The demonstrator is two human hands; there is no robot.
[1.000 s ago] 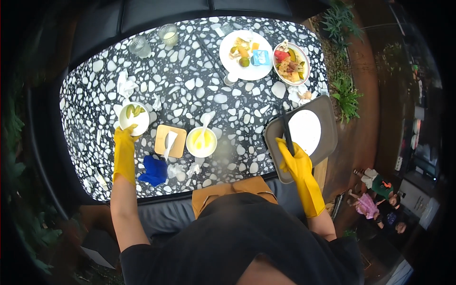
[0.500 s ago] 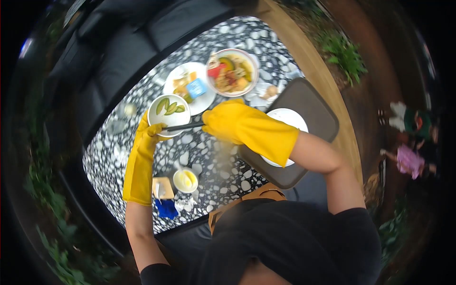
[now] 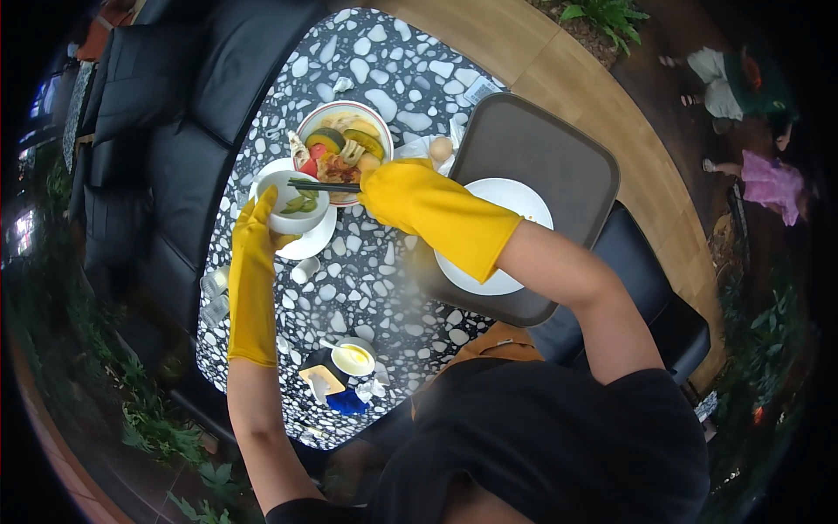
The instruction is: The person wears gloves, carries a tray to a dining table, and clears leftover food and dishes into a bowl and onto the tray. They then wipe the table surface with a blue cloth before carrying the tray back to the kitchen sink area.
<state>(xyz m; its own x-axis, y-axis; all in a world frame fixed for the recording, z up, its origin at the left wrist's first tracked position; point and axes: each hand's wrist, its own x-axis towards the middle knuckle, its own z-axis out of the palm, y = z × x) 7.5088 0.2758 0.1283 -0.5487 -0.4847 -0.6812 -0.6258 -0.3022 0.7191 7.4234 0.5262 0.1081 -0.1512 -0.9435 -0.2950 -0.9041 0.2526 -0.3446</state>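
My left hand (image 3: 251, 236), in a long yellow rubber glove, grips a small white bowl (image 3: 303, 225) by its left and near side. Green slices (image 3: 301, 206) lie in that bowl, which tilts to the right. My right hand (image 3: 397, 194), gloved the same way, is closed round dark chopsticks (image 3: 325, 186); their tips reach over the inside of the bowl. Just beyond is a larger bowl with a red-lined rim (image 3: 347, 104), filled with mixed food such as pumpkin slices (image 3: 325, 140). A white plate (image 3: 319, 244) lies partly hidden below the held bowl.
To the right, a brown tray (image 3: 541, 144) bears a white plate (image 3: 497, 194), partly behind my forearm. Crumpled tissue and a round beige piece (image 3: 441, 148) lie beside it. Nearer are a small white cup (image 3: 305, 270), clear cups (image 3: 215, 281), a small bowl (image 3: 370, 367) and blue cloth (image 3: 347, 402).
The small bowl has moved toward the red-rimmed bowl and tilted. The chopsticks' tips have come from beside my left fingers to over the bowl's inside. The whole view has shifted.
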